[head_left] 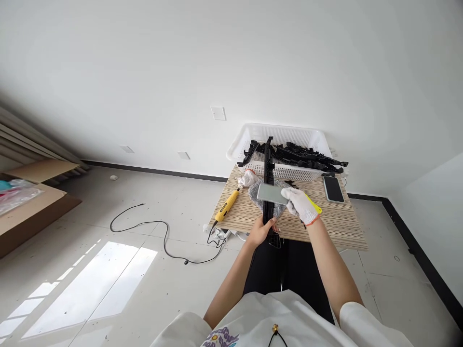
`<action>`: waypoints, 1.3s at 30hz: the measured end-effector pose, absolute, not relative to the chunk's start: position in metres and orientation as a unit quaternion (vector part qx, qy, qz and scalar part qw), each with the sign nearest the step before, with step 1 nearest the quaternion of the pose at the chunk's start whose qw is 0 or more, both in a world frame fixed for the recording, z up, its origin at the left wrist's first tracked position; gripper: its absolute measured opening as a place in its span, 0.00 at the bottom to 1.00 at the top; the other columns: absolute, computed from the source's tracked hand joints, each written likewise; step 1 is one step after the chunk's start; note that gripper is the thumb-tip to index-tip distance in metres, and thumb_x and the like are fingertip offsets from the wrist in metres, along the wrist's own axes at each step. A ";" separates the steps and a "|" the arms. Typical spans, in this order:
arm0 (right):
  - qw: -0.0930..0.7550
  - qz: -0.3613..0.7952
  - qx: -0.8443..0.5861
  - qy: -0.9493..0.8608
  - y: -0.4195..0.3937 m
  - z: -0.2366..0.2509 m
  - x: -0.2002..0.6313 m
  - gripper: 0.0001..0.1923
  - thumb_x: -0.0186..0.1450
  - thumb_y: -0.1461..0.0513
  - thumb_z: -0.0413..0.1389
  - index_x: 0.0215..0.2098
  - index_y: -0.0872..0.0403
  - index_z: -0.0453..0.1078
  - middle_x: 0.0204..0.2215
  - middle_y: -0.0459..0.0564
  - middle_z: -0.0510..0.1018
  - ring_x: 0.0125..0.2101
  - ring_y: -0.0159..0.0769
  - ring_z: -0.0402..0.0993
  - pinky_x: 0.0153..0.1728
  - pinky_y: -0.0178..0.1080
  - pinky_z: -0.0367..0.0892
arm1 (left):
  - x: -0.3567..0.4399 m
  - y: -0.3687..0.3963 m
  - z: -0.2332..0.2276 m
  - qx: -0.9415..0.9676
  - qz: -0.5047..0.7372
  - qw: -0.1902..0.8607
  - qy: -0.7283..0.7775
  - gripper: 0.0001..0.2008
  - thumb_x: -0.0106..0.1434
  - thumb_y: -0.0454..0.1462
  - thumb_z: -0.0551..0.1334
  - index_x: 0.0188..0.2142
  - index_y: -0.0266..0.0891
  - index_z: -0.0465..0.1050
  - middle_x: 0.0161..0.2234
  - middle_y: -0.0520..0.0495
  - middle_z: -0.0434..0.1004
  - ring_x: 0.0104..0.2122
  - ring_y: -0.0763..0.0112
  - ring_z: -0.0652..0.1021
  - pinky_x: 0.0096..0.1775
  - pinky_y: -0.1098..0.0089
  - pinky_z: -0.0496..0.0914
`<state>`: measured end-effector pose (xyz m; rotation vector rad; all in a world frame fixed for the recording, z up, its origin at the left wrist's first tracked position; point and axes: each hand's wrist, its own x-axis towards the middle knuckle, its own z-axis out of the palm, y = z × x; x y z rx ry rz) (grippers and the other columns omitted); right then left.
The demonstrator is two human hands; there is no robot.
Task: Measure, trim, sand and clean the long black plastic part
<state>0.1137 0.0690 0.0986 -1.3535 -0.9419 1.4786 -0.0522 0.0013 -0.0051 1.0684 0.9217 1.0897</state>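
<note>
My bare left hand (262, 230) grips the near end of a long black plastic strip (268, 164) that runs away from me over the small wooden table (340, 224). My right hand (301, 205), in a white knit glove, holds a flat grey block (270, 193) against the strip's middle. A grey cloth (280, 208) lies under the strip. A yellow-handled tool (314, 205) sits just behind my right hand.
A white basket (285, 134) with several black plastic parts stands at the table's far edge. A yellow electric screwdriver (227, 206), a spare white glove (247, 179) and a phone (333, 188) lie on the table. A black cable (162, 236) and a cardboard box (32, 202) are on the floor to the left.
</note>
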 end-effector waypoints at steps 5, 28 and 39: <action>0.459 0.592 -0.542 -0.381 0.076 0.100 0.106 0.17 0.58 0.49 0.62 0.29 0.50 0.63 0.09 0.37 0.63 0.08 0.23 0.53 0.08 0.27 0.47 | -0.052 0.000 -0.002 0.468 0.477 0.628 0.399 0.20 0.60 0.53 0.65 0.26 0.38 0.69 0.19 0.52 0.69 0.25 0.66 0.77 0.35 0.63 0.73; 0.534 0.523 -0.446 -0.492 0.089 0.087 0.093 0.17 0.59 0.50 0.62 0.40 0.50 0.68 0.25 0.40 0.75 0.20 0.26 0.72 0.17 0.27 0.64 | -0.052 -0.001 -0.002 0.475 0.476 0.628 0.391 0.19 0.62 0.50 0.65 0.27 0.38 0.69 0.20 0.53 0.69 0.25 0.67 0.77 0.35 0.65 0.73; 0.483 0.522 -0.449 -0.542 0.082 0.086 0.100 0.21 0.58 0.59 0.63 0.50 0.52 0.72 0.29 0.44 0.78 0.26 0.29 0.74 0.22 0.29 0.67 | -0.052 -0.002 0.002 0.481 0.471 0.624 0.398 0.19 0.63 0.49 0.64 0.25 0.38 0.69 0.20 0.51 0.70 0.26 0.67 0.77 0.36 0.64 0.73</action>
